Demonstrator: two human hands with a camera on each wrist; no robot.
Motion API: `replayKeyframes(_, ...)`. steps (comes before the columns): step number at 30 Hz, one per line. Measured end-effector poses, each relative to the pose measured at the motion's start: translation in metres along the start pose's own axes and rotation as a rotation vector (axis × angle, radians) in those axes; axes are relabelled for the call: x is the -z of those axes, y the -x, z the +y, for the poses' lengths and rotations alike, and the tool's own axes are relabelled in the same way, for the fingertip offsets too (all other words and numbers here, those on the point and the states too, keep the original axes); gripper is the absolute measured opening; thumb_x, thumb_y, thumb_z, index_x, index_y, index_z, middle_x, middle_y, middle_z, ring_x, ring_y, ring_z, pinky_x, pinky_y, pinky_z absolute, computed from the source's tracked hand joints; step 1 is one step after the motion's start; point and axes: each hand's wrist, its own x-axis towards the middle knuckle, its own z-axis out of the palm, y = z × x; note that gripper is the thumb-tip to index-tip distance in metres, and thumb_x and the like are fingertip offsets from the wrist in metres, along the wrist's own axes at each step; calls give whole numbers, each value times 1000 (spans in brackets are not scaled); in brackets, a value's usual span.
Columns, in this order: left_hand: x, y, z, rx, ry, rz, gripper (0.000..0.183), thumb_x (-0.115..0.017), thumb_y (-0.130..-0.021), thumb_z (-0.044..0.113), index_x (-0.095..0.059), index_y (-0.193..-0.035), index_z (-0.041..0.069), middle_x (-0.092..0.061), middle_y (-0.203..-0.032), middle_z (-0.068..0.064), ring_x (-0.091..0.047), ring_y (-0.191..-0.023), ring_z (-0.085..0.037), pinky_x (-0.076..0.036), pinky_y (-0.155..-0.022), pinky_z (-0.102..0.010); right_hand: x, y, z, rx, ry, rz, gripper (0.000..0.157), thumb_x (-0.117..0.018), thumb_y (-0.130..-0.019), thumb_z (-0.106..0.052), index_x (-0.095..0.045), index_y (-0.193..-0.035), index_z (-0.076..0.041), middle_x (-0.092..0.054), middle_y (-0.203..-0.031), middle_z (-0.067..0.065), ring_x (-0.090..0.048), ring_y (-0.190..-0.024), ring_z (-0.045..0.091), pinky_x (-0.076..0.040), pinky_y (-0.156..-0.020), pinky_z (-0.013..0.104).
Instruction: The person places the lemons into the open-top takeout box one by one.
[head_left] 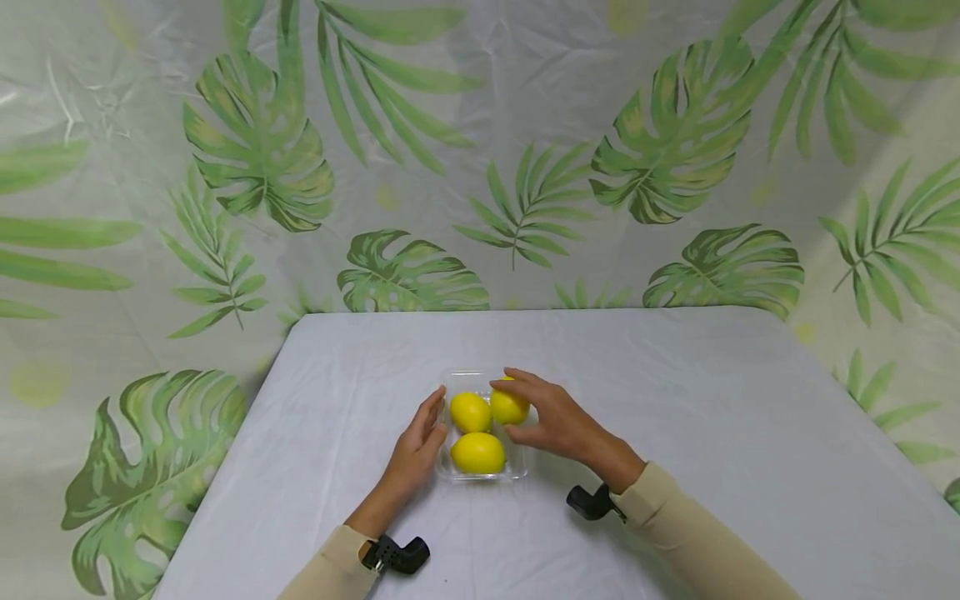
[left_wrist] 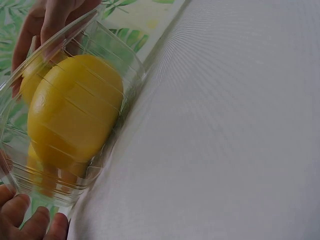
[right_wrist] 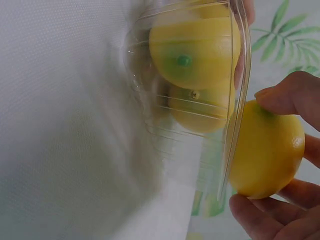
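Note:
A clear plastic container (head_left: 517, 467) sits on the table with two lemons in it: a front one (head_left: 478, 453) lying sideways and another (head_left: 471, 412) behind it at the left. My right hand (head_left: 558, 421) grips a third lemon (right_wrist: 267, 155) between thumb and fingers. In the right wrist view this lemon is at the container's rim, higher than the other two. Along the container's left side rests my left hand (head_left: 417, 450), its fingers extended. The left wrist view shows its fingertips (left_wrist: 37, 220) right at the clear wall.
A white cloth covers the table (head_left: 675, 400). Behind it hangs a pale curtain (head_left: 540, 108) printed with green leaves. Each wrist carries a black camera, one at the left cuff (head_left: 401, 556) and one at the right (head_left: 590, 502).

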Motion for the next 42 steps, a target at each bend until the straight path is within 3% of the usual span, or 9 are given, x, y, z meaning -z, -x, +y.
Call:
replayKeyframes(6,0,0,0,10,10,-1,53,-43,-102,8,-28,-153,14,-29,-156,3,-27,-142,-15,-25,-114,-35,-1,-1,-4,17,8,-44,58,-76,-80,-13,-56,-134,-6,-45,-145,17,-48,-128,34,-44,-102,50)
replayKeyframes(13,0,1,0,-14,12,-7,54,-43,-102,7,-27,-153,15,-28,-156,-3,-27,-143,-22,-25,-114,-41,-4,-2,-5,-21,34,-120,59,-77,-81,-19,-56,-136,-13,-43,-147,12,-47,-130,31,-44,-103,46)
replayKeyframes(19,0,0,0,-3,6,-8,53,-43,-102,8,-27,-153,15,-29,-156,0,-28,-142,-19,-26,-114,-40,-6,-4,-5,-46,47,-159,60,-76,-82,-21,-54,-138,-14,-42,-148,15,-44,-132,32,-42,-104,49)
replayKeyframes(26,-1,-1,0,-35,-2,0,53,-43,-102,8,-28,-152,10,-30,-156,-6,-28,-142,-25,-26,-113,-44,-8,-5,-4,-62,96,-193,63,-76,-83,-25,-51,-141,-14,-41,-149,15,-44,-133,31,-41,-105,49)
replayKeyframes(31,-1,2,13,-26,-5,0,52,-42,-102,4,-27,-152,7,-29,-155,-11,-28,-142,-28,-25,-113,-45,-8,-5,-4,-57,104,-211,65,-75,-84,-22,-49,-142,-11,-39,-150,17,-43,-133,35,-40,-105,52)
replayKeyframes(37,4,8,38,-7,-1,-29,52,-41,-101,1,-25,-151,1,-27,-155,-17,-26,-142,-29,-25,-113,-43,-7,-7,-4,-40,129,-243,65,-74,-86,-22,-47,-143,-8,-39,-149,19,-41,-134,34,-28,-110,59)
replayKeyframes(42,4,8,39,-6,-2,-29,52,-41,-101,1,-26,-151,1,-27,-155,-17,-26,-142,-28,-25,-113,-41,-7,-9,-3,-19,156,-271,65,-72,-87,-22,-46,-143,-3,-41,-147,20,-39,-136,31,-23,-110,64)
